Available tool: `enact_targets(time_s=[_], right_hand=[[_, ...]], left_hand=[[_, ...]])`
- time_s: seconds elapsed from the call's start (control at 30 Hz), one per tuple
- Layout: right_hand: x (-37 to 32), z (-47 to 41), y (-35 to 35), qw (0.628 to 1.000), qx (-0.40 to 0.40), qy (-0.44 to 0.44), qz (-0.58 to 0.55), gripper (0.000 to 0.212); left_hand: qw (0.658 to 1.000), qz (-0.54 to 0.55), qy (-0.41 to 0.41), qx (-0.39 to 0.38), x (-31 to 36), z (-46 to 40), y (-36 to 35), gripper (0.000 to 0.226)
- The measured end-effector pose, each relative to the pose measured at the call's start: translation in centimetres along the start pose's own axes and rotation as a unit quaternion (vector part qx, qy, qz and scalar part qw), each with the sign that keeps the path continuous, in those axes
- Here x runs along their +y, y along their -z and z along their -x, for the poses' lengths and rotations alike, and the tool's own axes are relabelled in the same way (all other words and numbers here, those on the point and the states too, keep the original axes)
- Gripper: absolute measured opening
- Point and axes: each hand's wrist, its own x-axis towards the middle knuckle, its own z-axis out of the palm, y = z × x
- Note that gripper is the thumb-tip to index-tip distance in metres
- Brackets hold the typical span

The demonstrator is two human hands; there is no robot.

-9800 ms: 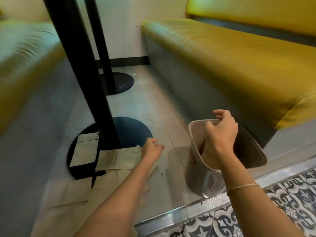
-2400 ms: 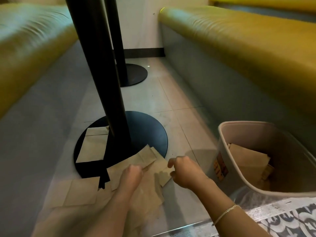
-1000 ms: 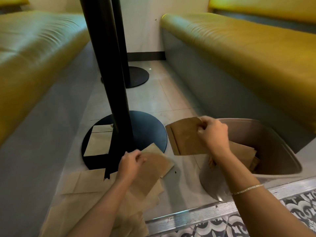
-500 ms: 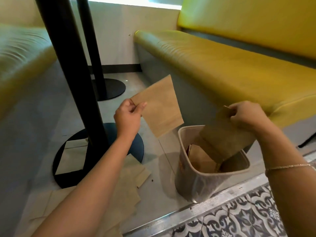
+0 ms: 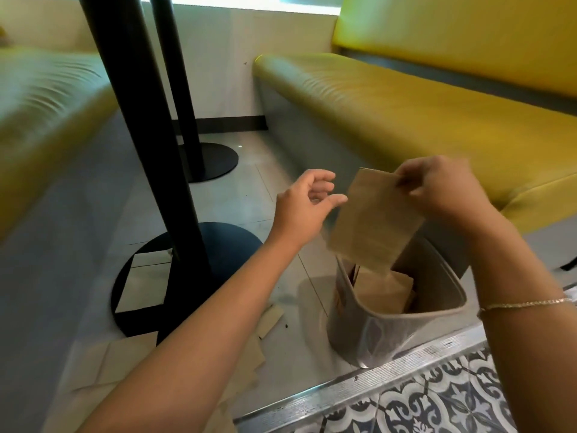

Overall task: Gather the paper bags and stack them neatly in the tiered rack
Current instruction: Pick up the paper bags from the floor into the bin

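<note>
- Several paper bags [image 5: 385,292] already sit in the beige bin [image 5: 396,329].
- Right hand [image 5: 443,189] pinches another bag [image 5: 374,220] above it; left hand [image 5: 304,207] hangs loosely curled, empty.
- More floor bags [image 5: 125,360] remain; no tiered rack visible.

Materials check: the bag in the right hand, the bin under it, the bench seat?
Bag: brown kraft paper, matte, flat with a straight cut edge; the right hand pinches its top. Bin: probably plastic, beige, thin wall with a soft sheen and a bright reflection low on its side. Bench seat: yellow leather or vinyl, cannot tell which; smooth, slightly glossy, with fine wrinkles over padding.
</note>
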Motion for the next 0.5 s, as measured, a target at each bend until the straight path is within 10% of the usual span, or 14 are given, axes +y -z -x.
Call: enact_targets(time_s=[0.27,0.5], right_hand=[[1.9,0.8,-3.3,0.992,-0.045,-0.095,0.073,0.028],[-5.0,2.5,-11.3,0.992,-0.12,-0.005,-0.048,0.028]], left_hand=[[0.979,-0.088,0.171,-0.067,-6.7,2.5,2.5,0.025],[0.897,-0.236,0.342,-0.15,-16.7,9.4,5.6,0.032]])
